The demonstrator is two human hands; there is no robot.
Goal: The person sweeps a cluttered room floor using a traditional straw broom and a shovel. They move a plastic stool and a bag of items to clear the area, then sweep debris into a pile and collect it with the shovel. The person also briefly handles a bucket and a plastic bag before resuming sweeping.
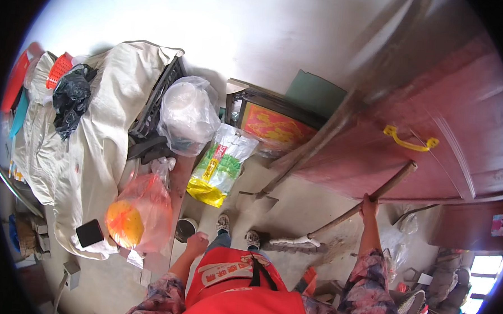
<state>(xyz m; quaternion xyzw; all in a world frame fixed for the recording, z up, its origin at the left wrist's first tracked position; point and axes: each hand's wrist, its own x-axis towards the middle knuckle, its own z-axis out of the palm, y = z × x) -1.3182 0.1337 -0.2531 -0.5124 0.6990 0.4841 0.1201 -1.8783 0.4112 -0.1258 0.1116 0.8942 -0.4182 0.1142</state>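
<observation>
My right hand (369, 206) is closed around the upper part of a wooden handle (350, 212). The handle slants down to a flat whitish head (296, 242) on the floor, apparently a mop or broom; dark dirt lies along its edge. My left hand (197, 243) is curled in front of my red apron (233, 274), and I see nothing in it. Just beyond that hand a small bucket (186, 230) stands on the floor. Farther forward, a shovel blade (258, 201) rests on the floor, its long wooden shaft (306, 155) leaning up to the right.
On the left, a cream cloth (107, 91) covers a surface holding a phone (90, 233) and a red plastic bag (152, 220). A printed rice bag (217, 168) stands ahead. To the right is a dark red door (361, 157) with a yellow handle (410, 140). Loose dirt (336, 249) lies on the floor.
</observation>
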